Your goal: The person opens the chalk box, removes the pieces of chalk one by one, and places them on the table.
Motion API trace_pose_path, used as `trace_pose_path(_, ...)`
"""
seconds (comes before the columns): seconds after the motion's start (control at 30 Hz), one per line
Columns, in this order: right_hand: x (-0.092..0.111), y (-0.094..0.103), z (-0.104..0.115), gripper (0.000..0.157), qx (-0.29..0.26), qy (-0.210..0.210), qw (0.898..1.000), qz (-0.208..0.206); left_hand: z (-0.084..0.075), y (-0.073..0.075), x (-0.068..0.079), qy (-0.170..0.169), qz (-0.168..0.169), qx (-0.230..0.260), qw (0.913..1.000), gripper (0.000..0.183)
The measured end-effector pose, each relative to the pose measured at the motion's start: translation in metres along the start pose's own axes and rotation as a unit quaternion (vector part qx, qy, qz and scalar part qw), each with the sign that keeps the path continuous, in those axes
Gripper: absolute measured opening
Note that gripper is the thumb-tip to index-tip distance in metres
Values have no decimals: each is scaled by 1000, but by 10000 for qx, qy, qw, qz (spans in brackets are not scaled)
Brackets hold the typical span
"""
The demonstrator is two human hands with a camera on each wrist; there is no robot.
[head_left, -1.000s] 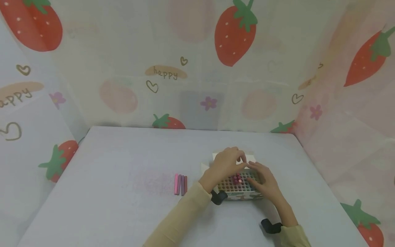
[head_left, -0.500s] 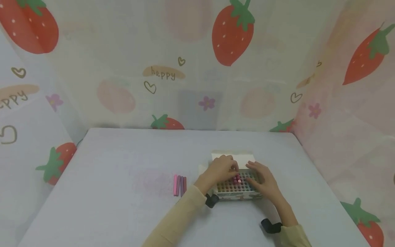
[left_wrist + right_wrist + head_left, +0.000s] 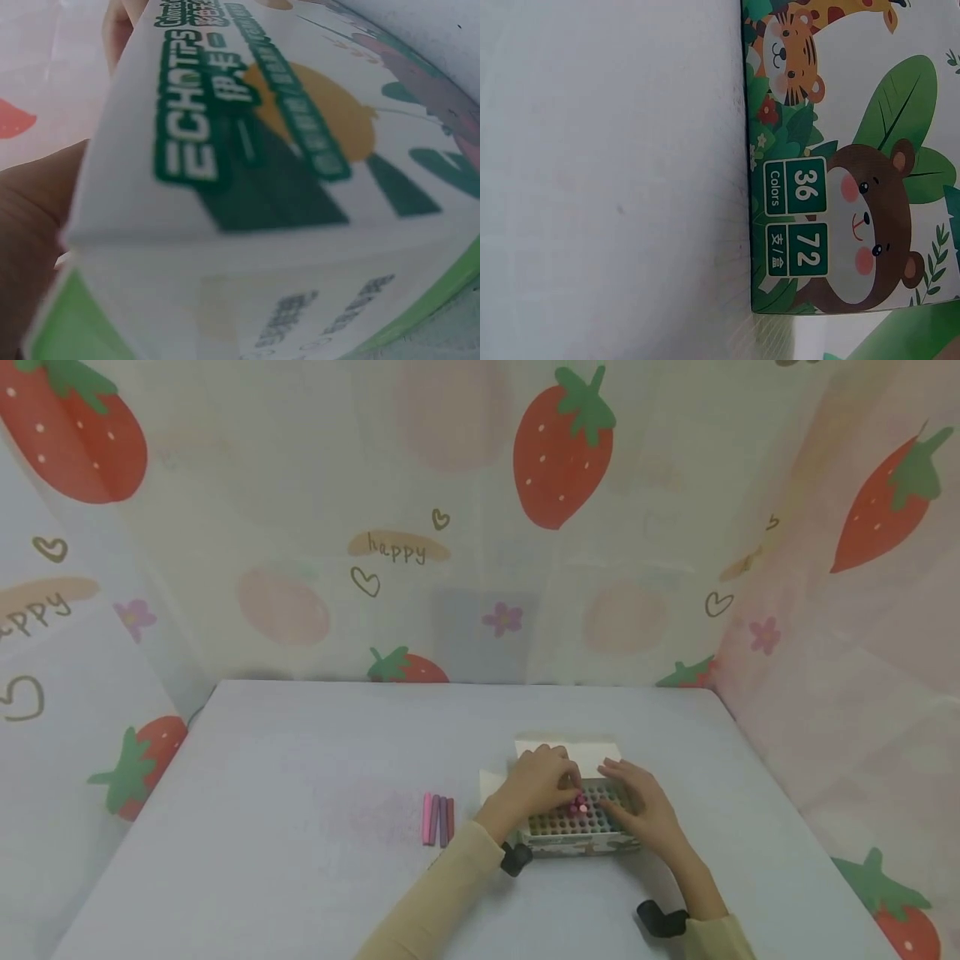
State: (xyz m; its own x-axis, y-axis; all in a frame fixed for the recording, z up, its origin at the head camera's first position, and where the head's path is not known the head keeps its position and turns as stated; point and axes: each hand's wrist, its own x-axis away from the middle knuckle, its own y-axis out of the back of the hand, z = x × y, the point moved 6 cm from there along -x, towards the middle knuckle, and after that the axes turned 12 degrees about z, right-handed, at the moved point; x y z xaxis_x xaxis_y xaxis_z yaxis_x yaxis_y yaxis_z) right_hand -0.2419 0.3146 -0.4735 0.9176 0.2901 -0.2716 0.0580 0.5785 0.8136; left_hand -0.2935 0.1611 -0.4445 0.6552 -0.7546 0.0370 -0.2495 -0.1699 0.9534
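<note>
A printed chalk box (image 3: 577, 845) stands on the table with its lid open. In the head view, its top is a grid of round holes with several pink and purple chalk sticks (image 3: 577, 807) poking up near the middle. My left hand (image 3: 534, 783) reaches over the left side of the grid, its thumb and fingertips pinching at a purple stick, partly hidden by the fingers. Spread along the right side of the box, my right hand (image 3: 647, 803) has its fingers loosely extended. The left wrist view shows the box side (image 3: 225, 150) close up, with part of the left hand beyond it.
Several pink, purple and reddish chalk sticks (image 3: 438, 820) lie side by side left of the box. A faint pinkish smudge (image 3: 367, 810) marks the white table (image 3: 262, 877). The lid flap (image 3: 592, 752) lies back behind the box. Strawberry-print sheets (image 3: 480, 552) rise around the table.
My left hand has come down from above the back of the box and slightly left, onto the cluster of sticks. The right hand has stayed beside the box.
</note>
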Motion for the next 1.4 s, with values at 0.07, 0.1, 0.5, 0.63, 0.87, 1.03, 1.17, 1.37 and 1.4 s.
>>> trace_pose_path(0.07,0,-1,0,50,5,-17,10000,12,0,0,0,1,-6,13,10000,15)
trace_pose_path(0.1,0,-1,-1,50,-2,-19,10000,17,0,0,0,-4,-3,11,10000,15)
trace_pose_path(0.5,-5,1,-3,50,-187,-80,9998,38,-3,-1,-3,-39,-46,-991,9951,18)
trace_pose_path(0.63,-2,0,-3,50,-160,-142,9998,53,-4,-6,-3,-52,25,-944,9955,20)
trace_pose_path(0.87,0,0,1,50,-160,-65,9998,16,-6,-4,1,-79,-299,-994,9946,21)
trace_pose_path(1.03,1,1,1,50,-185,-48,9998,14,-7,5,4,-63,-580,-1056,9927,22)
trace_pose_path(1.17,1,1,1,50,-186,-70,9998,36,-6,13,7,-6,-650,-920,9936,25)
trace_pose_path(1.37,1,0,1,49,-181,-170,9997,71,0,23,16,15,-712,-263,9971,24)
trace_pose_path(1.4,1,0,1,49,-189,-189,9996,76,1,25,17,3,-752,-168,9970,24)
